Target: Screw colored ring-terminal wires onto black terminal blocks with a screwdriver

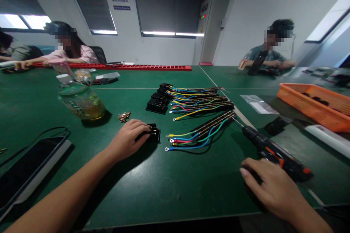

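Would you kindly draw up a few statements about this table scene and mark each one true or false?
1. The left hand is on a black block. True.
2. The orange basket is at the picture's left edge. False: the orange basket is at the right edge.
3. A small heap of brass-coloured pieces lies near the left hand. True.
4. The bottle is empty. False: the bottle has amber liquid in it.
5. The drill points its bit toward the orange basket. False: the bit points toward the wired strips.
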Demonstrator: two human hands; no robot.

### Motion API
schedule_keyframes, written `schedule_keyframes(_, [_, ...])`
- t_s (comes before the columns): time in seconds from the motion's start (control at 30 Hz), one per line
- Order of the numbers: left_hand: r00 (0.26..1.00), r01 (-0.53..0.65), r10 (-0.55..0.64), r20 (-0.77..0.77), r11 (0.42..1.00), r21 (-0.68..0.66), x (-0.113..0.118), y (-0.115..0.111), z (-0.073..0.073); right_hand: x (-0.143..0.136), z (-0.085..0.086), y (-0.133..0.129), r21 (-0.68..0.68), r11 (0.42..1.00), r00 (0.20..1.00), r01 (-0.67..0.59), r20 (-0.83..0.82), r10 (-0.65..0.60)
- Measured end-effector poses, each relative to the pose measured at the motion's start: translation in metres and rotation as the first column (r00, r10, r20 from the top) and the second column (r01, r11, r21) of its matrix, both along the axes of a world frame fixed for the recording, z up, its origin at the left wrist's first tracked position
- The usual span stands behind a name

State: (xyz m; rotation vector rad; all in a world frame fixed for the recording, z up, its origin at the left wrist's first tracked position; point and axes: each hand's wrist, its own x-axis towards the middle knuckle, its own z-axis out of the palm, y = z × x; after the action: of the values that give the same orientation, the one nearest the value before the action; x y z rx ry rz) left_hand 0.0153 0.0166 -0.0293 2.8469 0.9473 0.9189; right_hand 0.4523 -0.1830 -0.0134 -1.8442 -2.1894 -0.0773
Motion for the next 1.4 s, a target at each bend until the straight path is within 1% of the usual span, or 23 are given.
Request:
schedule_keyframes(0.2, [1.000,0.001,-0.001,0.015,1.000,-0.007,-0.001,-0.001,0.001,0.000,-0.005,-0.002,0.068,0.998,1.000,-0.011,-0.011,0.012])
schedule_keyframes(0.37, [1.000,0.009,-0.009,0.014,1.000,-0.003,-0.001,-0.001,0.001,-0.007,-0.011,-0.012,0.123,0.991,0.998,0.053,-0.028,-0.050])
schedule_keyframes(0.5, [1.000,0.009,-0.009,0.004,1.000,-0.004,0.000,-0.001,0.001,-0.010,-0.014,-0.018,0.127,0.989,0.996,0.075,-0.049,-0.069])
schedule_keyframes(0.67, [1.000,0.006,-0.006,0.003,1.000,0.002,0.000,-0.001,0.002,-0.015,-0.010,-0.017,0.109,0.990,0.995,0.088,-0.050,-0.082])
schedule_keyframes(0.8, [1.000,0.010,-0.010,-0.008,1.000,0.024,0.000,-0.002,0.002,-0.023,-0.008,-0.014,0.075,0.984,0.987,0.159,-0.041,-0.156])
schedule_keyframes(0.9, [1.000,0.015,-0.015,-0.018,0.999,0.031,0.000,-0.001,0.001,-0.024,-0.009,-0.007,0.072,0.977,0.979,0.202,-0.009,-0.202])
schedule_keyframes(1.1, [1.000,0.014,-0.013,-0.024,0.999,0.042,0.001,0.001,-0.001,-0.012,-0.006,0.017,0.072,0.991,0.989,0.117,0.083,-0.122])
schedule_keyframes(1.17, [1.000,0.014,-0.013,-0.024,0.999,0.040,0.000,0.000,0.000,-0.012,-0.004,0.025,0.062,0.990,0.985,0.129,0.111,-0.135])
schedule_keyframes(1.3, [1.000,0.014,-0.013,-0.025,0.999,0.034,-0.001,-0.001,0.000,-0.014,0.003,0.040,0.024,0.980,0.972,0.197,0.129,-0.199])
schedule_keyframes(1.4, [1.000,0.007,-0.006,-0.017,1.000,0.025,0.000,-0.001,0.000,-0.016,0.012,0.053,-0.020,0.981,0.974,0.191,0.125,-0.187])
